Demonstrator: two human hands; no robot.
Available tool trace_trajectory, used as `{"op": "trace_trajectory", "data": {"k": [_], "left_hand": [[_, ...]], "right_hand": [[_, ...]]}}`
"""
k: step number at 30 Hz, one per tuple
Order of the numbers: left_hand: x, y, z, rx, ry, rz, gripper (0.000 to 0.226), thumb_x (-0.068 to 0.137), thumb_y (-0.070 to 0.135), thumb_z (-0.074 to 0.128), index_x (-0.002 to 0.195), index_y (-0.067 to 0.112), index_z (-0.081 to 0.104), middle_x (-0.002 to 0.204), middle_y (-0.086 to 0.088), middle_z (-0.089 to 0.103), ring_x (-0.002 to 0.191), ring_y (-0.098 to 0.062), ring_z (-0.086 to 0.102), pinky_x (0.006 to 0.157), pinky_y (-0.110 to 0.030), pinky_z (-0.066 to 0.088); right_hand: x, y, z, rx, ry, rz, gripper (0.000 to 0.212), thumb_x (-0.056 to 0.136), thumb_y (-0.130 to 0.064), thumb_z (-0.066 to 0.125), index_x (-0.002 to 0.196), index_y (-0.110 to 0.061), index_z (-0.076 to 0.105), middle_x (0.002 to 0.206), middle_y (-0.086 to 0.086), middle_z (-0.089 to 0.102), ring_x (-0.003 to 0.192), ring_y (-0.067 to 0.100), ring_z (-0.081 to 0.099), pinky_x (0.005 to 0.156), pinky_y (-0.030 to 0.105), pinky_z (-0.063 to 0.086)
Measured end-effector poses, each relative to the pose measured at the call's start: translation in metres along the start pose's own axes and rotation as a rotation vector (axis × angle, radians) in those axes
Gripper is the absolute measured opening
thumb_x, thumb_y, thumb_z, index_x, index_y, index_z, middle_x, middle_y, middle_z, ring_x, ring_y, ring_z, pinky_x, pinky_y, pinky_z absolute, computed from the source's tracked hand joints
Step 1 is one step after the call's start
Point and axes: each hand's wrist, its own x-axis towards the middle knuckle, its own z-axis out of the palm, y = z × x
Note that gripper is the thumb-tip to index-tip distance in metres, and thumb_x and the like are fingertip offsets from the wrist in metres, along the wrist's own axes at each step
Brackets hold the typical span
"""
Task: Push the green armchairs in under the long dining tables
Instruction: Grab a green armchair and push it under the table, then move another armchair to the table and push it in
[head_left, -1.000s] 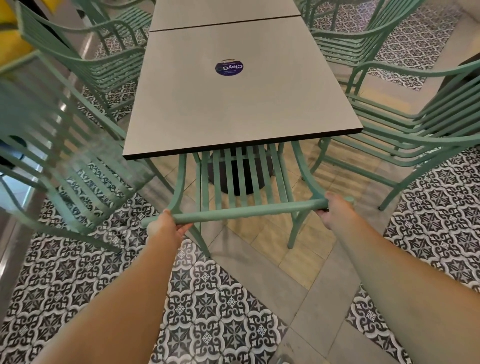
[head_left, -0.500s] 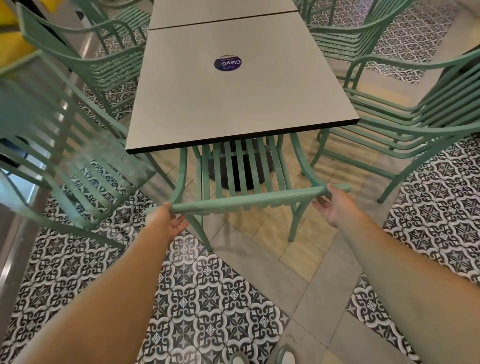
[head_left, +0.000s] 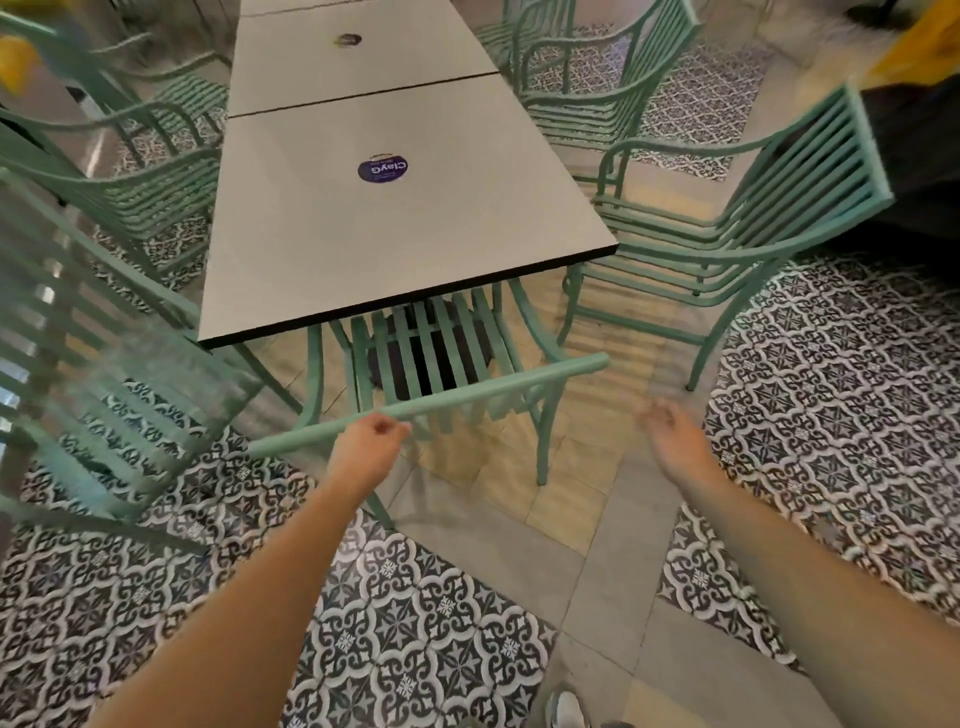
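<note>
Head view: a green armchair (head_left: 431, 364) stands at the near end of the long dining surface (head_left: 395, 208), its seat tucked under that edge and its top rail outside. The left hand (head_left: 370, 451) is at the rail, fingers curled (whether it grips, I cannot tell). The right hand (head_left: 675, 436) hangs loose and blurred, apart from the chair. Another armchair (head_left: 727, 228) stands just off the right edge.
</note>
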Motion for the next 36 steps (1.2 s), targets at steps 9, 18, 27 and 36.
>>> {"op": "trace_trajectory", "data": {"k": [9,18,27,36], "left_hand": [[-0.012,0.163,0.111,0.719,0.003,0.593,0.043,0.095,0.041,0.052,0.133,0.021,0.055,0.126,-0.004,0.058,0.105,-0.023,0.06,0.089,-0.041,0.051],[-0.018,0.351,0.261,0.888,-0.066,0.898,0.047,0.095,0.043,0.046,0.136,0.022,0.05,0.13,-0.004,0.055,0.116,-0.028,0.054,0.093,-0.04,0.046],[0.032,0.517,0.395,0.89,-0.024,0.961,0.046,0.093,0.043,0.048,0.134,0.02,0.052,0.129,-0.006,0.057,0.119,-0.029,0.053,0.098,-0.043,0.04],[0.118,0.645,0.499,0.91,-0.085,0.918,0.05,0.092,0.049,0.048,0.131,0.019,0.052,0.13,-0.009,0.054,0.123,-0.03,0.049,0.102,-0.044,0.037]], "right_hand": [[0.018,0.053,-0.175,-0.611,0.095,-0.225,0.056,0.094,-0.037,0.054,0.143,-0.014,0.038,0.141,0.012,0.047,0.124,0.029,0.047,0.107,0.041,0.035],[0.089,0.065,-0.346,-0.73,0.219,-0.323,0.063,0.095,-0.042,0.05,0.15,-0.024,0.026,0.154,0.002,0.031,0.14,0.023,0.03,0.115,0.038,0.024],[0.225,0.051,-0.464,-0.818,0.275,-0.407,0.066,0.094,-0.042,0.052,0.15,-0.02,0.026,0.153,0.006,0.029,0.14,0.028,0.028,0.115,0.038,0.023],[0.358,0.032,-0.554,-0.863,0.245,-0.395,0.068,0.096,-0.041,0.049,0.153,-0.02,0.017,0.159,0.007,0.018,0.146,0.025,0.015,0.117,0.032,0.01]]}}
